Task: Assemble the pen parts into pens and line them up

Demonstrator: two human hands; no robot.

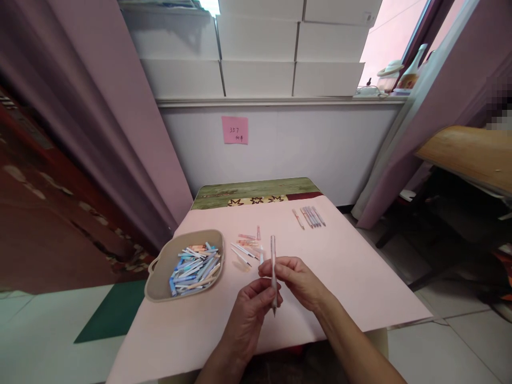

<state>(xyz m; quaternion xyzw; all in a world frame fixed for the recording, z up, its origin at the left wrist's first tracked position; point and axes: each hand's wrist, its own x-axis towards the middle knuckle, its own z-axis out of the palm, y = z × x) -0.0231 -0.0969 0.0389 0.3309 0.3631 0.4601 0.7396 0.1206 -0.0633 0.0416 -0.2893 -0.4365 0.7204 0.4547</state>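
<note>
Both my hands pinch one pale pinkish pen (273,250), held nearly upright above the table with its tip pointing down. My left hand (253,306) grips its lower part near the tip. Higher up, the fingers of my right hand (298,277) close on the barrel. Just beyond my hands lie several loose pen parts: thin white refills (241,253) with dark ends and pinkish barrel pieces (248,237). At the far right of the table, several pens (313,217) lie side by side in a row, with one pen (298,219) slightly apart on their left.
A beige basket (160,266) full of blue, white and orange pen parts stands on the table's left side. Pink paper (352,282) covers most of the tabletop. A pink note (235,130) is stuck to the wall behind. Curtains hang on both sides.
</note>
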